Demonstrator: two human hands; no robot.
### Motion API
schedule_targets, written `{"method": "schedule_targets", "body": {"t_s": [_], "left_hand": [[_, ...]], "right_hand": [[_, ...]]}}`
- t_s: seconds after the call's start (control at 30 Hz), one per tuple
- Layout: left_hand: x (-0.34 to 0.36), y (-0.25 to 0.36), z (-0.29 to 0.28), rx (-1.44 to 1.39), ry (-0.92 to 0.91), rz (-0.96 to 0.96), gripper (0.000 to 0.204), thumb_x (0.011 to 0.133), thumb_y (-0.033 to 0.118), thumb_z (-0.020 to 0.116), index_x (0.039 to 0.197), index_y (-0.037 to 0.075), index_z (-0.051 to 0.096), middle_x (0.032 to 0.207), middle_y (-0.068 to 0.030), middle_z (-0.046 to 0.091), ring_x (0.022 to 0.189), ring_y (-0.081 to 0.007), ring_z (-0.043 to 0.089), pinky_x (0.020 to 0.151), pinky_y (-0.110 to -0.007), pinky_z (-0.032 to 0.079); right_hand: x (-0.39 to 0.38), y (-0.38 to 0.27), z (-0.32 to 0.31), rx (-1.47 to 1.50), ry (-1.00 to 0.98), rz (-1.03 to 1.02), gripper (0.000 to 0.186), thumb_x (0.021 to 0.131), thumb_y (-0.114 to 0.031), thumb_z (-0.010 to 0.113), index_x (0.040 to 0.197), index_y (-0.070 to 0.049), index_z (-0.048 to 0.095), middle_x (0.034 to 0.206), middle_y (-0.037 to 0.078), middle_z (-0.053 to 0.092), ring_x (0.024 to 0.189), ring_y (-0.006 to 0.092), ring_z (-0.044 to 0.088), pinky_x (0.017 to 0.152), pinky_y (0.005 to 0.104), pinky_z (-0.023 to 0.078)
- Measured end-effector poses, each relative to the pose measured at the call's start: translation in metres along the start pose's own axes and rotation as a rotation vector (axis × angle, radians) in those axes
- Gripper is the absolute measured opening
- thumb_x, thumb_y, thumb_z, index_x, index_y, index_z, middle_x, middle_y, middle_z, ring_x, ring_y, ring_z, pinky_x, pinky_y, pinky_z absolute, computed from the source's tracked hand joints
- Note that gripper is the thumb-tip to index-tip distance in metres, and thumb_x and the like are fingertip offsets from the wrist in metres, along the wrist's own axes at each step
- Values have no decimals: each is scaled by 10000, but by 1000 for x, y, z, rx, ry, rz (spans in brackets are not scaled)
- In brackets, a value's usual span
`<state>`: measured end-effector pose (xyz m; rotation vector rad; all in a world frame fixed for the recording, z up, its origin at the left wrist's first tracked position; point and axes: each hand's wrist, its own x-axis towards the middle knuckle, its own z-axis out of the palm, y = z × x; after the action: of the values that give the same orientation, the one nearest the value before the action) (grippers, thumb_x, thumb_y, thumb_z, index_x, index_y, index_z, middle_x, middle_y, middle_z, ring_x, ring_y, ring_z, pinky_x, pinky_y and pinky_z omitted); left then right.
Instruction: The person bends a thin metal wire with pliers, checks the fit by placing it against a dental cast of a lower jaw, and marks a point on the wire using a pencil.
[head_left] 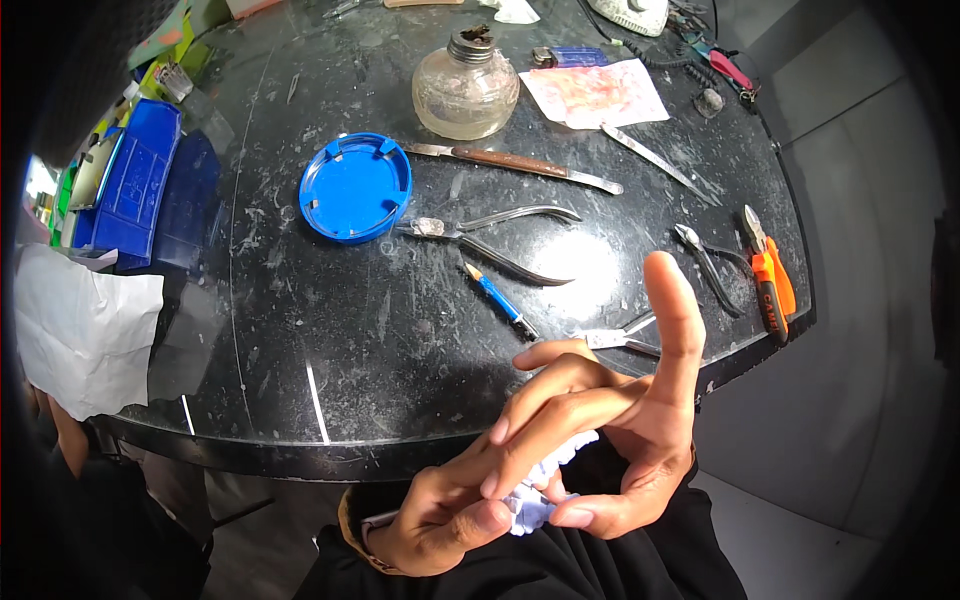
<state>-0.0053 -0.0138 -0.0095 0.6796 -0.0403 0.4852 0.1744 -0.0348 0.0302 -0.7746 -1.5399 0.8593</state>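
Observation:
Between my two hands, above my lap at the table's near edge, is a pale bluish-white piece with a bumpy edge, which looks like a plaster dental cast (530,508). My left hand (435,525) is closed on its left side, thumb pressed near its lower edge. My right hand (655,435) has its thumb at the cast's right side, with the index finger stretched upward and the other fingers bent across the top. Fingers hide much of the cast. Just beyond my right hand lie small silver pliers (605,339), partly covered, and a short blue pencil (495,300).
On the dark table (300,290) lie larger pliers (515,264), a round blue lid (352,190), a wooden-handled knife (515,163) and orange-handled cutters (772,285). A glass spirit lamp (466,95) stands behind. White paper (85,325) overhangs the left edge beside a blue box (130,185).

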Motion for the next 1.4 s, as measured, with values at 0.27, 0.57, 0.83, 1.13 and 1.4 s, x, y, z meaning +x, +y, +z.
{"method": "schedule_targets", "body": {"t_s": [0.27,0.57,0.83,1.13,1.4], "left_hand": [[-4,2,10,7,92,-48,463,901,231,443,1193,-115,345,1193,-192,370,1058,-189,416,910,-333,327],[-5,4,6,-5,34,-124,470,904,271,429,1169,-111,361,1116,-172,416,1025,-197,434,908,-341,331],[5,3,20,247,334,13,803,857,481,448,1314,-115,165,921,-106,485,798,-216,491,683,-300,436],[-2,7,14,276,186,153,742,906,387,389,1320,-126,46,1392,-274,127,1162,-233,406,1012,-359,263],[2,8,12,278,239,158,802,873,420,449,1301,-161,100,1138,-181,423,1033,-197,446,935,-329,327]], "right_hand": [[-1,-2,-2,33,-6,22,1140,662,-80,674,1258,37,-292,710,136,649,763,266,612,858,433,336],[-7,-5,-2,-93,-3,-23,1219,644,-224,758,1270,64,-248,746,126,655,780,259,609,927,415,281],[-32,-6,32,-652,466,-378,1157,639,-402,752,1355,-17,-71,692,-115,607,816,101,513,822,336,316],[-18,9,58,-780,575,-347,1148,607,-390,769,1371,-35,-11,615,-156,550,633,36,425,696,276,296],[-22,-10,49,-880,305,-168,1165,615,-334,784,1369,-111,-75,652,-125,603,616,44,445,681,295,299]]}}
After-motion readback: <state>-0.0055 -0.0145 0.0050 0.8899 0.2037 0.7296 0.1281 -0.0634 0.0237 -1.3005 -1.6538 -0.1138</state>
